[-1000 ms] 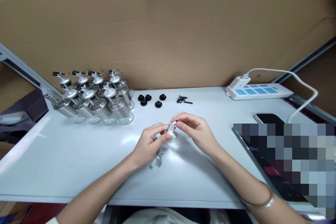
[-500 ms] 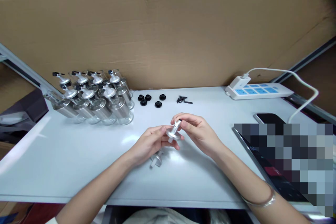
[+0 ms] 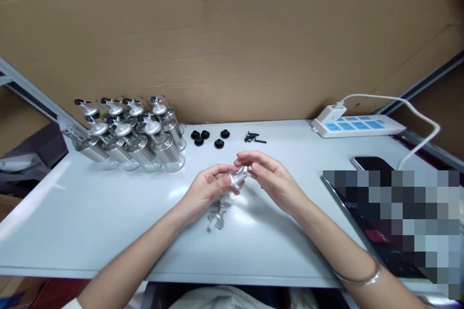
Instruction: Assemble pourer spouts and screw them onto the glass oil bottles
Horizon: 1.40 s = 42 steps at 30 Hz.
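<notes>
My left hand grips a silver pour spout by its round cap, thumb on the near side. The spout leans, its narrow end pointing up and right. At that narrow end, the thumb and fingertips of my right hand close around the tip, where a bit of black shows; the exact contact is partly hidden. Below my left hand another silver pour spout lies on the table, its pale stem toward me. Part of a further silver piece shows just above it, mostly covered by the hand.
Several glass bottles with metal sleeves and fitted spouts stand at the left. Black round stoppers and small black strips lie at the back. On the right are a power strip with charger and cable, and a phone.
The held spout has been tilted in my fingers, so its cap now faces left and its underside stem is out of sight. My left hand has shifted slightly left.
</notes>
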{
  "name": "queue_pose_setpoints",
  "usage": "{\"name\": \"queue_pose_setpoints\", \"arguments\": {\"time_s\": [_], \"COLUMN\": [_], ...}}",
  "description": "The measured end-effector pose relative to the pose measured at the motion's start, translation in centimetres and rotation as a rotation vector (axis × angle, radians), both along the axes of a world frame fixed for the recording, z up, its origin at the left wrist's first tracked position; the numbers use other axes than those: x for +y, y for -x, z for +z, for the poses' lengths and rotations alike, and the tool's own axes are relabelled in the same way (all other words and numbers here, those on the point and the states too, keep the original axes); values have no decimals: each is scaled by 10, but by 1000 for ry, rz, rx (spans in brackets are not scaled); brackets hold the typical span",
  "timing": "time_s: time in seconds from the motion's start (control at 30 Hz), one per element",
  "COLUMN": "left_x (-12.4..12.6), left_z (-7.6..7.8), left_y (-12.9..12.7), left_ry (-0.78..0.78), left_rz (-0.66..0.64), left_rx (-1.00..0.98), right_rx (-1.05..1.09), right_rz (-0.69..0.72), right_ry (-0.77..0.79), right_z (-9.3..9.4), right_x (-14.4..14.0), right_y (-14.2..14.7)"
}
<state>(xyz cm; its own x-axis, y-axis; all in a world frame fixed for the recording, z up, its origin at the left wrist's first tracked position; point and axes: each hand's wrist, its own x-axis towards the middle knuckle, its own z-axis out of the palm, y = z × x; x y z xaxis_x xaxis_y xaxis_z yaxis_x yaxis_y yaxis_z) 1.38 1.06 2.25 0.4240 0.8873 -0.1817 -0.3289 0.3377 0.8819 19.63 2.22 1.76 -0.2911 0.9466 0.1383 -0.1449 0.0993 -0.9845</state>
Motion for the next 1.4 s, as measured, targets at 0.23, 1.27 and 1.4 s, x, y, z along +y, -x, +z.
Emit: {"name": "queue_pose_setpoints", "arguments": {"time_s": [0.23,1.27,1.4], "left_x": [3,7,20], "left_z": [-7,2,2], "left_y": [3,4,8], "left_ry": [-104,-145,-248], "left_rz": [52,-40,51], "left_rx": [135,323,462], "right_rx": [-425,-706,-653], "right_rz": [-198,-144,-208], "right_ry": [-689,-1108,-1076], "right_z": [4,-2,0], "right_x": [-4,0,0], "right_y": [-4,-3,-4]}}
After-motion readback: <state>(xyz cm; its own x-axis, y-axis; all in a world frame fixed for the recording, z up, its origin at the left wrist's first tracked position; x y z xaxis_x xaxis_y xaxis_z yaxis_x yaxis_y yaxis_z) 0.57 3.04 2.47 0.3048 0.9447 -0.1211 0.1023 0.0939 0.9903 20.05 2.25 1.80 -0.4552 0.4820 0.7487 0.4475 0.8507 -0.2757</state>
